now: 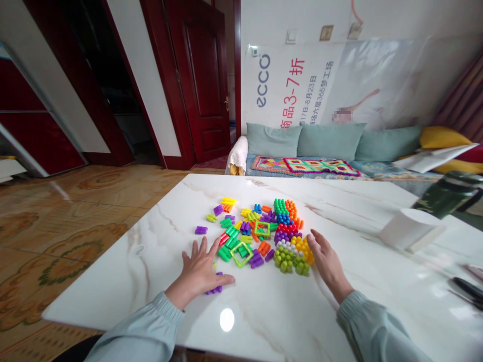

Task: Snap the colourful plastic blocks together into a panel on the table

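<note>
Plastic pieces (264, 248), mostly between left grip (199, 269), right grip (329, 262)

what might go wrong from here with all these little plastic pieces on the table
The right hand is right beside the yellow cluster; a careless nudge could push it into the neighbouring colours.

The left hand is spread over some partly hidden purple pieces, so they might get knocked aside unseen.

A lone purple block lies apart from the pile and could be overlooked.
</note>
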Tool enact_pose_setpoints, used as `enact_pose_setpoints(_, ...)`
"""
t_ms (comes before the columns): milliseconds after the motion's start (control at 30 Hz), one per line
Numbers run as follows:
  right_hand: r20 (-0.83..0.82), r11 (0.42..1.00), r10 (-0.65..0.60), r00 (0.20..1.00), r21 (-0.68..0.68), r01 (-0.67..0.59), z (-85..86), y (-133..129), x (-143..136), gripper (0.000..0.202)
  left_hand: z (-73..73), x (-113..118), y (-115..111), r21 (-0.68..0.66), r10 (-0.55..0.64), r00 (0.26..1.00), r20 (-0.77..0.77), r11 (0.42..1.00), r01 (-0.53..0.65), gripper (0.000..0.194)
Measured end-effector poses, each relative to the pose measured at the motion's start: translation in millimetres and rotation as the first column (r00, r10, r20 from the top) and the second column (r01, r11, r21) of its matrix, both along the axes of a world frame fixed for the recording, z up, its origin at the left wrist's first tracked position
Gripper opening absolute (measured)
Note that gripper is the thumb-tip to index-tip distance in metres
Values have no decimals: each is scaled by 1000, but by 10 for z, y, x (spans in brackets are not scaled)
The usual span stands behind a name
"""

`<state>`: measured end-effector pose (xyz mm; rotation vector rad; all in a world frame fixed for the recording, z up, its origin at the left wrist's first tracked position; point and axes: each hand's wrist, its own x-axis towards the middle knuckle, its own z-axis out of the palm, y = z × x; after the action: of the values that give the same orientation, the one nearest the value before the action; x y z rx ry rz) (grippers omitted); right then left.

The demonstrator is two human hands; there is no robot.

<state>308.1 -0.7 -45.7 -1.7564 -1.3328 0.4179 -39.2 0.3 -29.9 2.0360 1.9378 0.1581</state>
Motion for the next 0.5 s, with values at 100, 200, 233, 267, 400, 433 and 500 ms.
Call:
enact_pose_setpoints(100,-63,999,38,997,25,-36,-101,-4,-182,76,-118,144,-50,63,-47,998,29,997,45,117)
enact_pose_setpoints(200,-178,991,41,983,130,-18,-135,-23,-491,70,-161,390,-72,195,-88,992,91,978,69,104)
enact_pose_setpoints(233,-231,988,48,972,156,-12,-139,-20,-596,67,-164,469,-67,226,-108,986,124,971,78,101)
enact_pose_setpoints(267,-277,984,67,958,179,-17,-142,-10,-696,65,-167,538,-55,253,-133,978,162,963,89,99)
enact_pose_setpoints(400,-327,963,190,926,246,-110,-103,73,-1030,58,-218,666,5,369,-237,916,325,923,108,98)
enact_pose_setpoints(433,-315,957,228,921,249,-151,-67,95,-1097,58,-243,667,10,394,-245,901,358,915,92,96)
enact_pose_setpoints(500,-285,934,328,901,239,-264,48,137,-1199,58,-290,652,0,421,-240,877,415,906,49,93)
